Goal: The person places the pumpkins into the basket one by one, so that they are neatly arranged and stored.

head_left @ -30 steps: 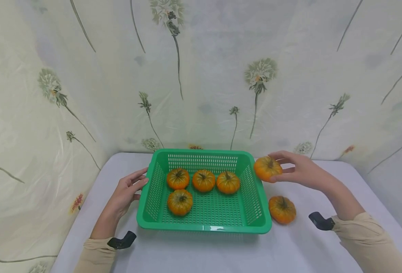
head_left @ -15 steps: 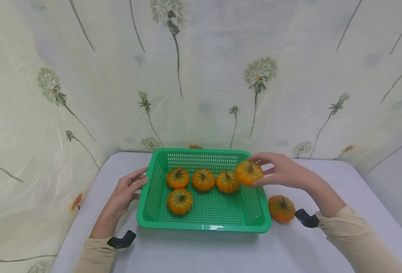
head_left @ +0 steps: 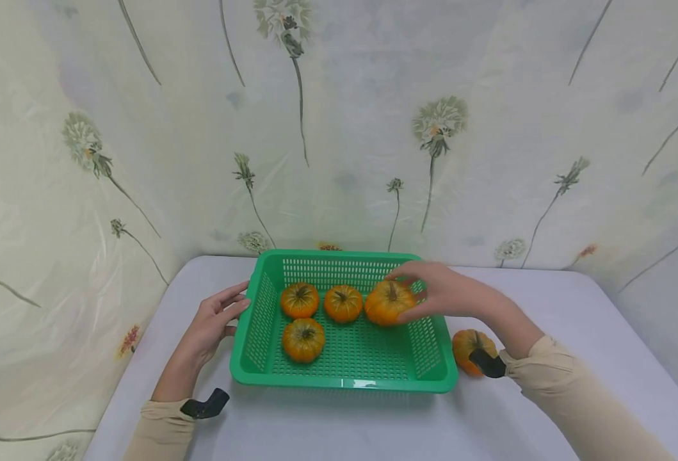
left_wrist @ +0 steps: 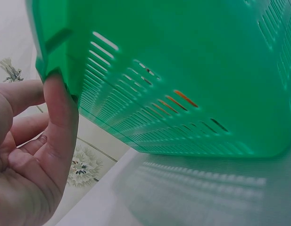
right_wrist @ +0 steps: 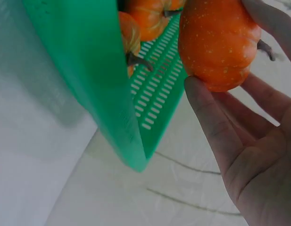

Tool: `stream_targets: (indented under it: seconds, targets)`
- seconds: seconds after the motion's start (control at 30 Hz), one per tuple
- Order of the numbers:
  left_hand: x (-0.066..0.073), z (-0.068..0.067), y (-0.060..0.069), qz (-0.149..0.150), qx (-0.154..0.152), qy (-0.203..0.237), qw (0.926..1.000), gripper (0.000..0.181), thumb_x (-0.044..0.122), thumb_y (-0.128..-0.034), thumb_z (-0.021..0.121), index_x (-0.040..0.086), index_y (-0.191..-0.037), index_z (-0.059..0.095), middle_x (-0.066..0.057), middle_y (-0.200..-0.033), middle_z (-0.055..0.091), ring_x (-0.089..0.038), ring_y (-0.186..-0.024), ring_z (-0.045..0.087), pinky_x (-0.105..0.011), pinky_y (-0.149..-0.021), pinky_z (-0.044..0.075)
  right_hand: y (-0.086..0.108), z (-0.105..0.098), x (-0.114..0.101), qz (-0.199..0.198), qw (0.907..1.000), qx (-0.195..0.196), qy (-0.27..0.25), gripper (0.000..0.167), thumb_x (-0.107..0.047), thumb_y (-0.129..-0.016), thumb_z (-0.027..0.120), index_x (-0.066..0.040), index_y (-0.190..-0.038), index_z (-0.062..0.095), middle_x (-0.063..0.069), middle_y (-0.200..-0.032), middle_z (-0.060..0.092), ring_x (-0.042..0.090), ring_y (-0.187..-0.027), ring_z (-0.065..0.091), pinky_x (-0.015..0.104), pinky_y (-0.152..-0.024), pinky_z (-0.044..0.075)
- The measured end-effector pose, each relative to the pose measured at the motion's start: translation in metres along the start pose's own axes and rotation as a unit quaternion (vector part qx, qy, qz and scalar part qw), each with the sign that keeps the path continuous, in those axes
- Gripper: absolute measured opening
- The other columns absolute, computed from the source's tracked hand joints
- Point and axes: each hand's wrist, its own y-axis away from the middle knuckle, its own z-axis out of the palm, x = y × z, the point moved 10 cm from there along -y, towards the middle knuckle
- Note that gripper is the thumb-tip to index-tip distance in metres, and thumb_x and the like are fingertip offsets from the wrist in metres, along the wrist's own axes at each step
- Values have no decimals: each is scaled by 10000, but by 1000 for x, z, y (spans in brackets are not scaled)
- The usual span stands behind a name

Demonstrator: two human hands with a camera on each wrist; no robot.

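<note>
A small orange pumpkin [head_left: 389, 303] with a brown stem is held by its side in my right hand [head_left: 439, 289], between thumb and fingers. It hangs over the right part of a green plastic basket [head_left: 344, 384], and the right wrist view shows this pumpkin [right_wrist: 218, 44] above the rim. Inside lie more pumpkins: one at back left [head_left: 300, 300], one at back middle [head_left: 343, 303], one in front [head_left: 303, 340]; another at back right is hidden behind the held one. My left hand [head_left: 209, 323] holds the basket's left rim, thumb [left_wrist: 60, 108] tucked against its edge.
One more pumpkin [head_left: 468, 349] sits on the white table [head_left: 292, 429] just right of the basket, partly covered by the black wrist camera [head_left: 487, 363]. A flower-patterned sheet [head_left: 344, 128] hangs behind and beside the table.
My right hand has carried its pumpkin leftward, from beside the basket's right rim to over the inside, above the back-right pumpkin. The left hand and basket have stayed put.
</note>
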Motion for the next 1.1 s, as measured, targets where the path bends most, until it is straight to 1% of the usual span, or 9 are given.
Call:
stream_targets:
  seconds: [0.13, 0.2, 0.33, 0.43, 0.5, 0.67, 0.9, 1.03, 1.1]
  targets:
    - [1, 1, 0, -7, -7, -6, 10000, 556, 271, -1042, 640, 105, -1546, 477, 18, -1120, 615, -71, -839, 729, -288, -706, 658, -8, 8, -8, 28, 9997, -185, 131, 692, -395, -806, 892, -168, -1396, 609, 55, -1397, 629, 260, -1247, 614, 340, -918, 630]
    - [0, 0, 0, -15, -5, 4, 10000, 555, 271, -1042, 639, 107, -1547, 477, 19, -1117, 618, -73, -837, 731, -286, -704, 658, -12, 12, -12, -12, 9995, -252, 183, 694, -377, -801, 897, -163, -1394, 607, 52, -1384, 636, 248, -1232, 615, 347, -919, 625]
    - [1, 1, 1, -24, -5, 10, 10000, 557, 272, -1043, 638, 107, -1549, 473, 19, -1117, 617, -72, -840, 733, -279, -702, 656, -20, 20, -21, -88, 9979, -343, 540, 700, -380, -790, 898, -182, -1396, 609, 17, -1373, 637, 217, -1228, 592, 399, -1011, 571]
    - [1, 1, 1, -34, 15, 7, 10000, 554, 269, -1042, 639, 107, -1546, 477, 12, -1121, 614, -74, -834, 731, -276, -697, 655, -24, 26, -26, -123, 9961, -436, 757, 701, -395, -784, 895, -191, -1393, 615, 8, -1385, 631, 227, -1273, 563, 461, -1097, 508]
    - [1, 1, 1, -38, 21, 6, 10000, 551, 268, -1041, 641, 110, -1544, 481, 6, -1129, 610, -76, -830, 731, -275, -693, 654, -27, 29, -29, -164, 9952, -497, 825, 698, -395, -783, 895, -184, -1388, 617, 12, -1383, 632, 239, -1274, 564, 483, -1106, 500]
    - [1, 1, 0, -38, 22, 8, 10000, 550, 269, -1039, 645, 113, -1542, 486, -1, -1139, 607, -81, -824, 730, -274, -684, 652, -34, 38, -38, -316, 9933, -574, 952, 687, -358, -777, 897, -146, -1371, 625, 33, -1362, 648, 253, -1258, 582, 490, -1093, 511]
    - [-1, 0, 1, -51, 1, 27, 10000, 554, 267, -1041, 642, 108, -1546, 480, 17, -1123, 618, -72, -825, 729, -271, -686, 652, -49, 52, -39, -331, 9901, -663, 1189, 705, -337, -756, 904, -129, -1368, 622, 31, -1360, 643, 222, -1237, 580, 432, -1084, 515]
    - [-1, 0, 1, -42, 3, 23, 10000, 556, 266, -1040, 643, 107, -1547, 478, 17, -1120, 613, -71, -819, 724, -269, -680, 650, -56, 61, -39, -335, 9883, -727, 1296, 709, -323, -749, 905, -108, -1363, 621, 48, -1346, 646, 228, -1223, 590, 437, -1077, 527]
    - [0, 0, 0, -34, 12, 19, 10000, 556, 266, -1039, 645, 108, -1546, 480, 15, -1122, 610, -73, -816, 723, -267, -677, 649, -60, 66, -39, -261, 9885, -795, 1262, 704, -306, -745, 909, -99, -1355, 625, 49, -1321, 662, 219, -1197, 599, 431, -1066, 536]
